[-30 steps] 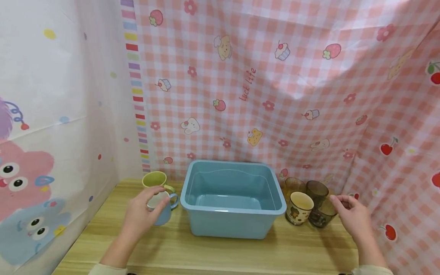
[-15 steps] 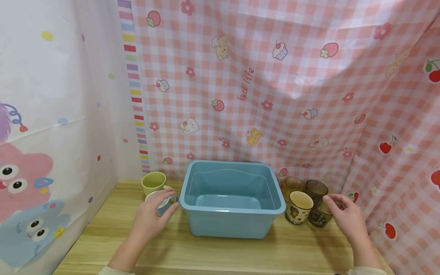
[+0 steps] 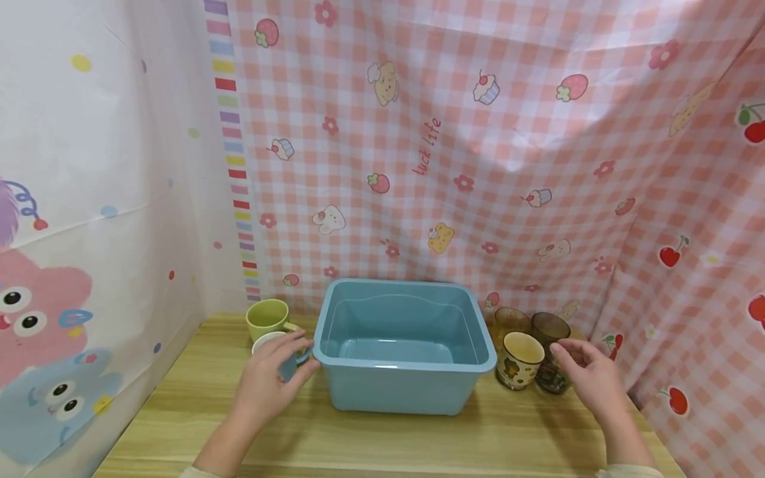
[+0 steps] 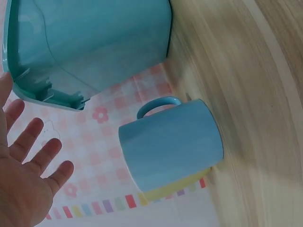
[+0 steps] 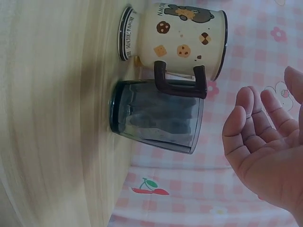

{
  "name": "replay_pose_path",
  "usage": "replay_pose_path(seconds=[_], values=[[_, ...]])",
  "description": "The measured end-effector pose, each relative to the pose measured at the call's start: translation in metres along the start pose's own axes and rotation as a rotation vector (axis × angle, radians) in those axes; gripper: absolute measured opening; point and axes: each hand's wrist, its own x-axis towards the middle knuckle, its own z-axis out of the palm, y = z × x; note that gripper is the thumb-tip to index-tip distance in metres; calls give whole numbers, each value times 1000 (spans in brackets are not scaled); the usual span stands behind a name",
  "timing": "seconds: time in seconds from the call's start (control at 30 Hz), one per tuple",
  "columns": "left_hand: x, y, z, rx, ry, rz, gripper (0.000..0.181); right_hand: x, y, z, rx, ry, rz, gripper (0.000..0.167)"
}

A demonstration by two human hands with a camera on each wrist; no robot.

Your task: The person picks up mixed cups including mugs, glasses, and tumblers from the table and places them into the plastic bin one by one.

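Note:
My left hand [image 3: 271, 378] hovers over a blue mug [image 4: 170, 144], fingers spread and holding nothing; in the left wrist view a gap shows between them. Behind that mug stands a yellow-green mug [image 3: 266, 316]. On the right, my right hand [image 3: 592, 375] is raised above a dark clear glass [image 5: 156, 113], its fingers loosely bent with nothing in them. Beside this glass is a cream mug [image 3: 520, 362] with a bear print and a brown handle [image 5: 182, 90]. A dark brown glass [image 3: 550, 326] and an amber glass [image 3: 510, 321] stand behind.
A blue plastic tub [image 3: 406, 388] stands mid-table between the two groups of cups, with its bare inside floor in view. Under everything is a wood-grain table [image 3: 382, 445]. A pink checked cloth [image 3: 442, 133] hangs close behind, and printed cloths hang at both sides.
My left hand has shifted right, toward the tub, and its fingers have spread. The right hand has moved left over the dark clear glass. Cups and tub stay put.

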Motion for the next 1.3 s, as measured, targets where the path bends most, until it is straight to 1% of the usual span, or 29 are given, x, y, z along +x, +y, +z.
replay_pose_path(seconds=[0.13,0.23,0.33,0.47,0.57,0.77,0.93,1.3], values=[[0,0,2,-6,4,20,40,1,0,3,-24,-23,-27,68],[0,1,3,-9,-7,15,42,1,0,6,-58,-28,-51,65],[-1,3,3,-7,-37,-24,41,0,0,10,-90,-43,-69,64],[0,7,3,8,-78,-93,40,-2,-2,15,-99,-81,-61,67],[0,9,2,17,-85,-110,40,-2,-3,18,-112,-109,-39,69],[1,10,2,22,-84,-111,40,0,0,25,-112,-114,-18,73],[0,10,2,27,-85,-111,40,1,1,27,-110,-117,-3,78],[-1,10,4,28,-76,-111,41,2,3,27,-143,-124,6,77]])
